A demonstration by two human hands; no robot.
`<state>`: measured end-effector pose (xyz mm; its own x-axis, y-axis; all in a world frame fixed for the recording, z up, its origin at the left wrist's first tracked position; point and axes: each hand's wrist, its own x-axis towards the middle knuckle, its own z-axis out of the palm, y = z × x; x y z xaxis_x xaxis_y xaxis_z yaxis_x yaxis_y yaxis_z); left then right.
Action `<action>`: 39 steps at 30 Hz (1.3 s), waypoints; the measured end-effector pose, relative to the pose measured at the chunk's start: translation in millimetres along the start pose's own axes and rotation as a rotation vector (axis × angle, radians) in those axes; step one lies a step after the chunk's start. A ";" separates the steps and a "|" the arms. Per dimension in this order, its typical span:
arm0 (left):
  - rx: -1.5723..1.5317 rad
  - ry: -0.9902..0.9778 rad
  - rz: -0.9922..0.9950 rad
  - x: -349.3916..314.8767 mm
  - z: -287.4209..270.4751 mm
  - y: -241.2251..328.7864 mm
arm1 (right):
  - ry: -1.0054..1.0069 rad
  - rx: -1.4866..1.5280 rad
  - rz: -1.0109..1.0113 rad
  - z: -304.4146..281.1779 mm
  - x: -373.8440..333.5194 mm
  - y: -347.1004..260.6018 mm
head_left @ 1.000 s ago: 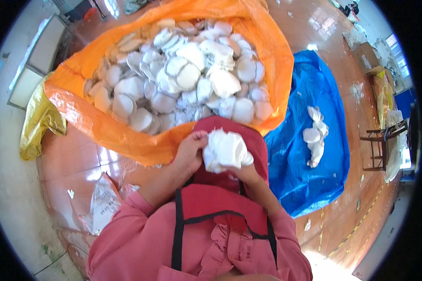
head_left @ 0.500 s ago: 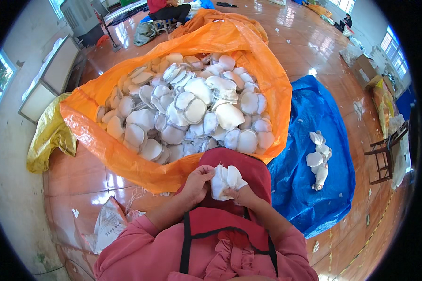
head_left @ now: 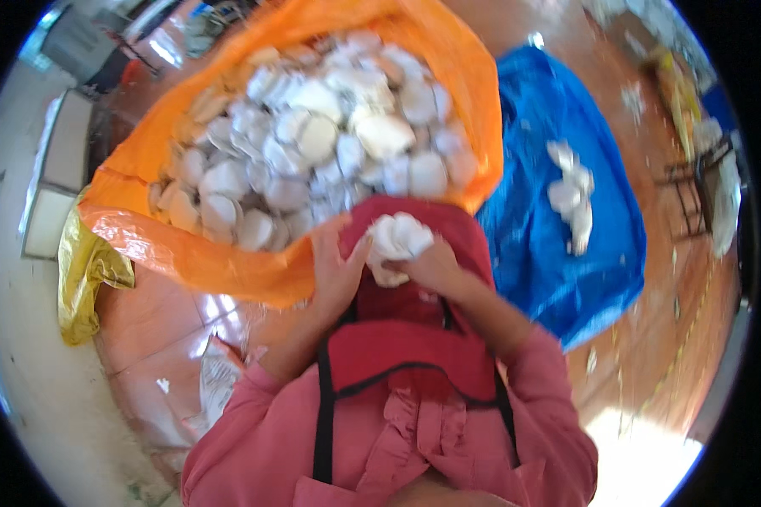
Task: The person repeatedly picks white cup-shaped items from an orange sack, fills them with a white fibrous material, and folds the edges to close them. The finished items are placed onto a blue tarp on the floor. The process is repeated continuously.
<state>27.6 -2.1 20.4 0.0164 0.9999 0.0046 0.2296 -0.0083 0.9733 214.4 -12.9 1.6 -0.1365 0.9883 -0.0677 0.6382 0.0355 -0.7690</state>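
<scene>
You're handling a white fabric piece (head_left: 400, 235) above the red apron (head_left: 465, 232).
Right hand (head_left: 434, 269) is gripping it — left hand (head_left: 336, 266) is standing part-open alongside, contact unclear; next move is probably calling for a steadying left-side hold.

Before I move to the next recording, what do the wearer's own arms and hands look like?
The left hand and right hand are bare, without gloves, and both forearms are uncovered. Pink sleeves end near the elbows. The picture is too blurred to make out any small markings.
</scene>
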 end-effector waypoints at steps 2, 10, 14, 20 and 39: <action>0.377 -0.105 0.410 -7.1 -3.7 32.3 | -0.165 -0.120 -0.176 -18.7 -1.0 -35.7; 0.498 -0.876 0.858 38.0 -10.2 45.8 | -0.437 -0.226 -0.472 -20.9 -11.6 -20.7; 0.609 -1.037 0.938 54.2 -22.8 52.3 | -0.238 0.118 -0.607 -28.0 -24.0 -2.7; 0.574 -1.051 1.026 63.4 -34.3 33.0 | -0.005 0.599 -0.293 -22.5 -45.7 5.1; 0.604 -0.781 0.679 37.0 -16.7 40.4 | 0.139 1.228 -0.181 9.0 -37.9 11.5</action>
<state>21.3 34.8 63.7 0.8494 0.5110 0.1316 0.3616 -0.7453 0.5601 220.2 -51.3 -10.4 -0.0199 0.9936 0.1110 -0.5201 0.0846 -0.8499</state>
